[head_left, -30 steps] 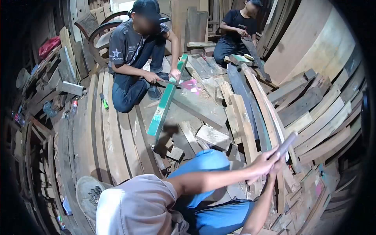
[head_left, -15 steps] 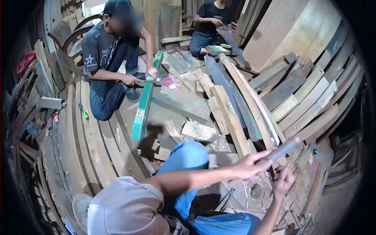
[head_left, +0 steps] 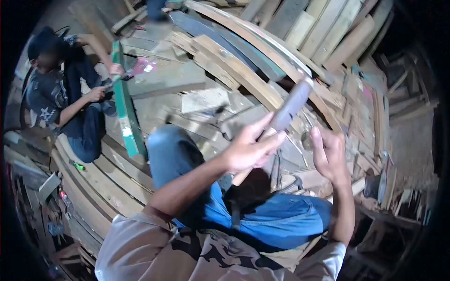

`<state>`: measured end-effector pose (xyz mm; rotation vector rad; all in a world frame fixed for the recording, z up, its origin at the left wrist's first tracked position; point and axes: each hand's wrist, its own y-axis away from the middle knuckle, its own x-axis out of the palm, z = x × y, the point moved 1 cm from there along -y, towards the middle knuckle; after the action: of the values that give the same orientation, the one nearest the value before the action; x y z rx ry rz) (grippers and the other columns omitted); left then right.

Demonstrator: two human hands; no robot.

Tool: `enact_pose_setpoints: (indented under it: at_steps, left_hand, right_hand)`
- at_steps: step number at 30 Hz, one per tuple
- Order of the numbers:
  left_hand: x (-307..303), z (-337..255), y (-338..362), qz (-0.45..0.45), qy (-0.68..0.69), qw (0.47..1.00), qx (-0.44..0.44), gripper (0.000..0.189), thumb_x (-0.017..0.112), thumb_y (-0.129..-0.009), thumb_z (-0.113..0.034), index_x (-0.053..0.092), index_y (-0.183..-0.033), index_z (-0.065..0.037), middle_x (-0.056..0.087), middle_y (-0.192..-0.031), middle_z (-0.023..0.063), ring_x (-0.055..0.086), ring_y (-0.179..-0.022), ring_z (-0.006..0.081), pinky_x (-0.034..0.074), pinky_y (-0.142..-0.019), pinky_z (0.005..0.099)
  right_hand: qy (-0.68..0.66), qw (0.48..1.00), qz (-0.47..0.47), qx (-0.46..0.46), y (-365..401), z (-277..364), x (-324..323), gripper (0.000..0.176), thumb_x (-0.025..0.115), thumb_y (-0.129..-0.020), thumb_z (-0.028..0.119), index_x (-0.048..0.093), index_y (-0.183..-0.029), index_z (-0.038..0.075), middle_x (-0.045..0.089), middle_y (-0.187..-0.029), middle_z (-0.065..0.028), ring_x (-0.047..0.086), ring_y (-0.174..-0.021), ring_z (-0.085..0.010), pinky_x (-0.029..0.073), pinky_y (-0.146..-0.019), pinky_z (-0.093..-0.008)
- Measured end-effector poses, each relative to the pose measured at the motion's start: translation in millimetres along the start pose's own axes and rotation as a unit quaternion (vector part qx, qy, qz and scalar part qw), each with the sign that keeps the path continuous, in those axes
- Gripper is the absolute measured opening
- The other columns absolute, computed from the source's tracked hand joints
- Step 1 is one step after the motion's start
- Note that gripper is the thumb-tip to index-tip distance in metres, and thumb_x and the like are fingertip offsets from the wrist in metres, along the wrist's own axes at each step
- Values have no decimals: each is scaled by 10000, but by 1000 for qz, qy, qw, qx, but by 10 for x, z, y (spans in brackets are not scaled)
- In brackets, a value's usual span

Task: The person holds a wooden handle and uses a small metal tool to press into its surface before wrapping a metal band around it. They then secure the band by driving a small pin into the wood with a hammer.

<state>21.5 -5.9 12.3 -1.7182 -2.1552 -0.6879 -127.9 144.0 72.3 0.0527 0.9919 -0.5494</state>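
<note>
over the lap, above blue trousers [head_left: 281, 220]: left hand [head_left: 246, 152], grip clamped round a tool [head_left: 290, 105] with a flat grey blade and a wooden handle [head_left: 240, 177] poking out below the fist. held up at a slant, blade end highest, clear of every plank. right hand [head_left: 328, 157] just beside it, grip apart, palm open toward the blade, not touching it as far as can be told.

progress, judged from the lie of things: tool lifted and gripped, no contact with wood, no fresh cut or mark traceable to it. blade edge too blurred to rate. loose planks [head_left: 243, 70] heaped beyond the knees, most bare, a few painted.

to the left: co-worker [head_left: 51, 93] crouched low, both hands at a slanted green board [head_left: 124, 112], something small held to it, kind not clear. pink scrap [head_left: 143, 67] lying near that board.

writing: none legible. white star [head_left: 46, 114] on the co-worker's dark shirt, nothing readable beside it. pale patches on the green board, no words made out.
</note>
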Motion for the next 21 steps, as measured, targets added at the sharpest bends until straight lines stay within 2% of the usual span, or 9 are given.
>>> enact_pose_setpoints:
  at_steps: [3, 7, 10, 12, 14, 16, 17, 20, 21]
  left_hand:
    - [64, -29, 57, 23, 16, 1000, -13, 624, 616, -999, -217, 290, -1520, -108, 455, -672, -26, 376, -445, 50, 317, -390, 231]
    - [103, -106, 117, 63, 4, 998, 18, 548, 617, -996, -201, 354, -1465, -98, 424, -657, -43, 357, -445, 34, 298, -384, 210]
    - [114, -121, 157, 83, 63, 993, -54, 467, 607, -1002, -210, 402, -1403, -86, 403, -650, -49, 354, -456, 28, 292, -382, 196]
    - [74, -54, 139, 140, 116, 977, -115, 412, 593, -1010, -227, 423, -1357, -84, 381, -646, -51, 349, -467, 22, 296, -383, 187]
    - [63, -45, 126, 148, 106, 977, -113, 418, 543, -1033, -239, 415, -1395, -72, 389, -641, -49, 353, -448, 20, 299, -372, 182]
    - [52, -23, 122, 211, 179, 953, -119, 432, 481, -1053, -235, 400, -1444, -69, 397, -634, -50, 361, -422, 22, 292, -355, 183]
    - [77, -42, 139, 206, 191, 951, -126, 443, 419, -1066, -220, 378, -1477, -61, 390, -614, -49, 356, -397, 21, 290, -328, 185]
    - [17, 12, 133, 238, 256, 925, -149, 439, 399, -1066, -206, 374, -1473, -42, 368, -596, -50, 341, -386, 17, 288, -309, 181]
    - [24, 21, 118, 241, 265, 923, -142, 435, 388, -1064, -194, 375, -1463, -19, 355, -584, -54, 331, -376, 15, 283, -295, 174]
  right_hand:
    - [1, 998, 20, -56, 56, 32, 2, 367, 574, -988, 185, 549, -674, -4, 499, -564, -192, 528, -492, -367, 402, -499, -423]
    - [-12, 999, 8, -35, 82, -59, 21, 374, 574, -987, 178, 545, -661, -3, 497, -554, -181, 532, -492, -359, 405, -501, -419]
    - [24, 999, -17, -33, 152, -86, -26, 376, 569, -988, 161, 544, -658, -18, 485, -548, -169, 523, -479, -332, 396, -496, -412]
    - [27, 999, -17, -43, 174, -60, -38, 376, 568, -987, 154, 540, -656, -22, 483, -548, -166, 519, -478, -330, 395, -496, -411]
    - [29, 998, -22, -55, 173, -48, -64, 375, 568, -986, 148, 536, -655, -25, 481, -548, -163, 515, -477, -329, 394, -496, -410]
    - [48, 996, -69, -30, 157, -50, -117, 369, 572, -980, 139, 535, -654, -31, 483, -552, -160, 512, -481, -331, 394, -497, -407]
    - [53, 997, -52, -29, 174, -23, -113, 358, 582, -969, 132, 545, -648, -22, 495, -557, -160, 515, -485, -339, 398, -499, -409]
    - [79, 992, -53, -83, 195, -35, -21, 353, 595, -959, 137, 550, -641, -9, 510, -561, -166, 527, -486, -349, 403, -492, -420]
    - [93, 991, -71, -61, 165, -7, -62, 342, 613, -947, 150, 555, -643, 5, 521, -558, -171, 546, -487, -353, 413, -484, -428]
